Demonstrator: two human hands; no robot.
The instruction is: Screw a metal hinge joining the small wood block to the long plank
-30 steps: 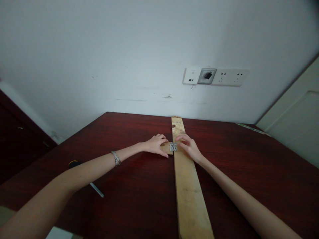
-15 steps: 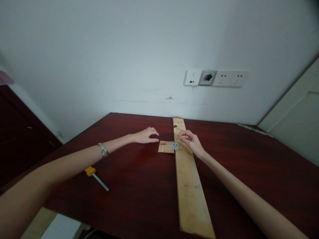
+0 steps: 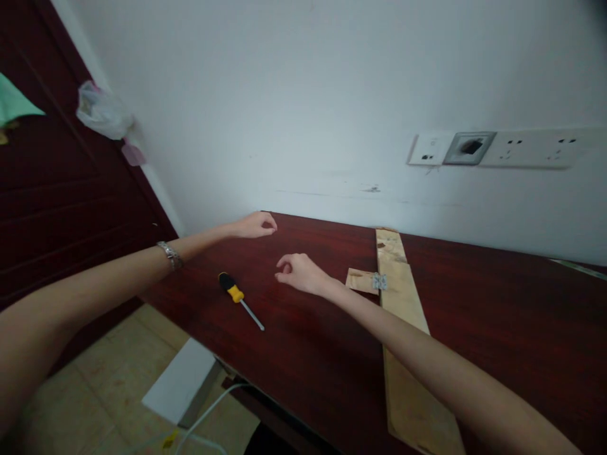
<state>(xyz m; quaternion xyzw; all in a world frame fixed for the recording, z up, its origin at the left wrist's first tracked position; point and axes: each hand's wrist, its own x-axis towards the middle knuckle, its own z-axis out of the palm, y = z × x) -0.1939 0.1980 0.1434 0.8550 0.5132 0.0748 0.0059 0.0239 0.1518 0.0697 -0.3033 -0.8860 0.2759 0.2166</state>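
Note:
My left hand hovers above the far left part of the table, its thumb and fingers curled together in a pinch. Whether anything small is between them I cannot make out. Closer to the middle, my right hand hangs over the table with curled fingers and a gap between thumb and forefinger, nothing in it. A yellow and black screwdriver lies to its lower left. On the right lies a long wooden board, partly hidden by my right forearm. A metal hinge joins it to a small wooden piece.
The dark red table meets a white wall with sockets. A dark door and a hanging plastic bag are at left. Below the table's front edge are a white box and a cable.
The view has turned left. My right hand has left the board and moved left over the table. My left hand has moved away from the small wooden piece, and its fingers have closed.

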